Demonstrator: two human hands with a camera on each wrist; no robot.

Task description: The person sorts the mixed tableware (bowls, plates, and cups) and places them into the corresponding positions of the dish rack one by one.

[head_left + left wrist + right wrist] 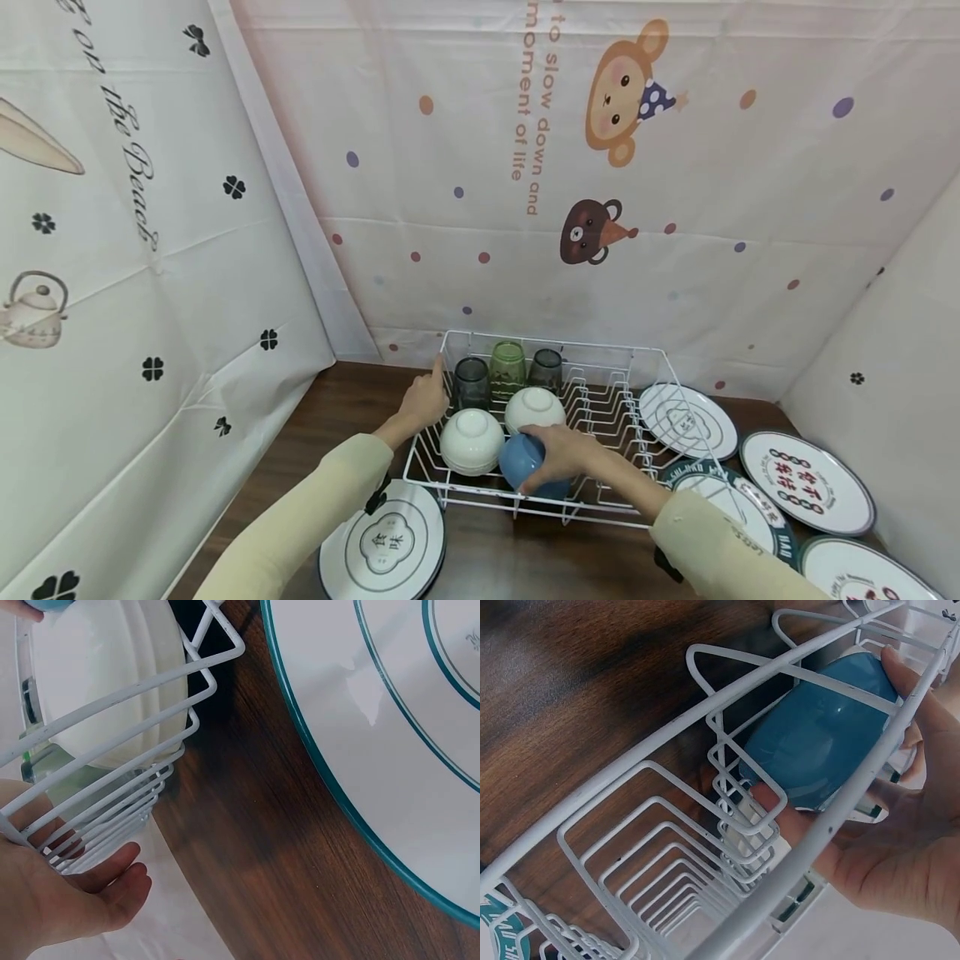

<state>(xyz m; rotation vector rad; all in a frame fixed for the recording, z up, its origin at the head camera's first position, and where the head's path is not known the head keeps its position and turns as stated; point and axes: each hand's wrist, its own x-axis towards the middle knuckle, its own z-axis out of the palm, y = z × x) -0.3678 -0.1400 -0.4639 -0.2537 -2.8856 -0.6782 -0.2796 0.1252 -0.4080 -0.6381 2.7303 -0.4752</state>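
Head view shows a glossy, rounded blue bowl (519, 460) inside a white wire dish rack (600, 345), pinched between the right hand (564, 455)'s widely parted thumb and fingers. Just beyond and left of those fingertips sit upturned white ceramic bowls (471, 438), with green (507, 367) and dark grey tumblers (472, 382) behind; the left hand (426, 400)'s fingers curl loosely round the rack's left rim.

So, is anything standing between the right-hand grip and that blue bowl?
Nothing visible: the right-hand grip holds the blue bowl directly. In the right wrist view, a rail of the white wire rack crosses in front of both, but doesn't come between them.
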